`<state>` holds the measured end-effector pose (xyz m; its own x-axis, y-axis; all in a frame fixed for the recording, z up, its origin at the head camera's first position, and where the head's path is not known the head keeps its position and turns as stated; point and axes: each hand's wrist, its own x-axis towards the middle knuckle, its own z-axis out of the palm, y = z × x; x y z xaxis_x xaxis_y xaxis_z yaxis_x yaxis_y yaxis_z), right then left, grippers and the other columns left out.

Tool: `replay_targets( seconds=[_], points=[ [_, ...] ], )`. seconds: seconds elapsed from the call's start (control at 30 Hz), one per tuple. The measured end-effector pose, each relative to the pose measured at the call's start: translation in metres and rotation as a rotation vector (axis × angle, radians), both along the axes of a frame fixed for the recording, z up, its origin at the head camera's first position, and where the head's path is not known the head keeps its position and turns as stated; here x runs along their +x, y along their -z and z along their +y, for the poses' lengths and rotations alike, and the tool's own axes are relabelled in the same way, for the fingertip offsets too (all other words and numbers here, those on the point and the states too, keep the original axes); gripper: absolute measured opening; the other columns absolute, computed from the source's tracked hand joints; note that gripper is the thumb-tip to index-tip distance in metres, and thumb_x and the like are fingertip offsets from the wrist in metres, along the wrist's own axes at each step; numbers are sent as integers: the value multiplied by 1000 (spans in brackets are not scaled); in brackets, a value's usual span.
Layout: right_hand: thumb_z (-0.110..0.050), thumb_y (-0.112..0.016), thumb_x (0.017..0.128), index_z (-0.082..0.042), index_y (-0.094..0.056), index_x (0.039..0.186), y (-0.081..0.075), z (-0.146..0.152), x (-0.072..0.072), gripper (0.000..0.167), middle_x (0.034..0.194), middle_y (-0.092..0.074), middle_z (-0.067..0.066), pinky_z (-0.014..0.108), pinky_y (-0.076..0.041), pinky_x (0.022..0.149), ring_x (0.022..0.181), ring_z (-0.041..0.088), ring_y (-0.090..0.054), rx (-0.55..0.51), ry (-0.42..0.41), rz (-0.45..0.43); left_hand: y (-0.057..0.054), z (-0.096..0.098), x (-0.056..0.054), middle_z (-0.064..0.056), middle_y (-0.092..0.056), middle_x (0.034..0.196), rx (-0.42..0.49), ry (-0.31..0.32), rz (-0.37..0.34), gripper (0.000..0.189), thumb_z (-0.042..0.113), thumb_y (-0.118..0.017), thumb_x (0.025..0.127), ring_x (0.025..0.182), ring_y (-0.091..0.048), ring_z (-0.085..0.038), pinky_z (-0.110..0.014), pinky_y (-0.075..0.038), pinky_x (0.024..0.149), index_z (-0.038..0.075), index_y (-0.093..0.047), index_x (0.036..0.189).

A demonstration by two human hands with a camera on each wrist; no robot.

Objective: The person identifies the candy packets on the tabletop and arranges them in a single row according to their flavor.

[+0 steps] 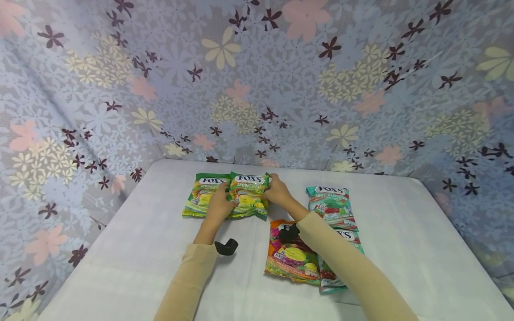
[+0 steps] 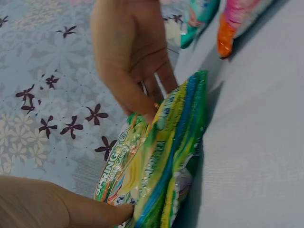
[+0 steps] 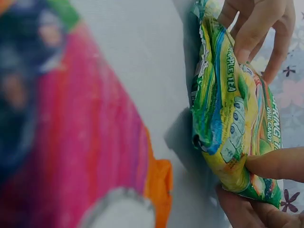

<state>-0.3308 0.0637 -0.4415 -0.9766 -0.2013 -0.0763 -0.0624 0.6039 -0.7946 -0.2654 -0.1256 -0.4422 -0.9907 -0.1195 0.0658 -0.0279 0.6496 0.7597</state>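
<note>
Two green candy bags marked Spring Tea lie side by side near the table's far edge in the head view. My left hand (image 1: 218,206) grips the near-left side of the right candy bag (image 1: 248,189) and partly covers the left candy bag (image 1: 196,198). On the opposite side, my right hand (image 1: 278,192) pinches the right edge of that same bag. In the right wrist view, the right thumb (image 3: 275,164) presses on the bag's face with fingers beneath it. The bag's printed side (image 2: 159,166) faces the left wrist camera, tilted up between both hands.
An orange candy bag (image 1: 287,265) lies nearer, beneath the right forearm. Two teal Mint Blossom bags (image 1: 329,207) lie to the right, the nearer one partly hidden by the sleeve. A small black device (image 1: 226,247) sits by the left wrist. Floral cloth (image 1: 257,89) hangs behind the white table (image 1: 132,249).
</note>
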Motion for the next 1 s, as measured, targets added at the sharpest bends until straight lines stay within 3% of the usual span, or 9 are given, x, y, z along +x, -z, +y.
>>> replay_targets(
  seconds=[0.1, 0.17, 0.23, 0.37, 0.5, 0.8, 1.0],
  points=[
    [-8, -78, 77, 4, -21, 150, 1, -1, -5, 93, 85, -60, 11, 36, -48, 62, 59, 20, -55, 51, -6, -4, 1, 3, -2, -24, -58, 127, -46, -13, 23, 68, 3, -74, 83, 89, -64, -34, -42, -51, 71, 0, -42, 142],
    [-10, -78, 78, 4, -21, 150, 2, -1, -7, 93, 90, -60, 13, 38, -50, 70, 70, 24, -58, 78, -18, -14, 1, 4, -2, -23, -60, 123, -79, -14, 23, 64, 3, -73, 83, 71, -61, -31, -38, -47, 60, 2, -46, 141],
    [-13, -78, 79, 5, -23, 149, 3, -1, -9, 91, 99, -60, 16, 42, -49, 79, 85, 29, -60, 104, -32, -28, 1, 5, -2, -23, -61, 122, -102, -12, 17, 61, 4, -73, 84, 64, -58, -30, -37, -44, 55, 3, -49, 140],
    [-18, -76, 83, 7, -30, 147, 4, 3, -10, 82, 122, -56, 23, 46, -46, 91, 108, 35, -56, 145, -69, -54, 0, 7, -1, -25, -57, 127, -172, 1, 9, 55, 7, -71, 87, 91, -63, -38, -45, -52, 69, 3, -51, 139],
    [-21, -73, 86, 7, -31, 146, 6, 6, -11, 78, 128, -54, 25, 46, -47, 89, 101, 34, -59, 158, -103, -66, -1, 9, 1, -29, -51, 132, -224, 7, -2, 52, 9, -67, 90, 111, -55, -44, -54, -49, 85, 2, -50, 139],
    [-21, -73, 85, 8, -36, 144, 7, 8, -8, 75, 121, -57, 23, 44, -48, 85, 101, 33, -58, 146, -89, -67, 2, 13, 3, -30, -51, 126, -254, 8, 3, 49, 10, -65, 92, 105, -57, -43, -50, -52, 76, 1, -50, 138],
    [-19, -71, 86, 8, -34, 144, 6, 5, -4, 74, 111, -57, 19, 41, -46, 79, 93, 28, -55, 113, -86, -77, 3, 13, 4, -29, -53, 122, -272, 8, 13, 49, 10, -65, 93, 105, -57, -42, -49, -51, 77, 0, -50, 138]
  ],
)
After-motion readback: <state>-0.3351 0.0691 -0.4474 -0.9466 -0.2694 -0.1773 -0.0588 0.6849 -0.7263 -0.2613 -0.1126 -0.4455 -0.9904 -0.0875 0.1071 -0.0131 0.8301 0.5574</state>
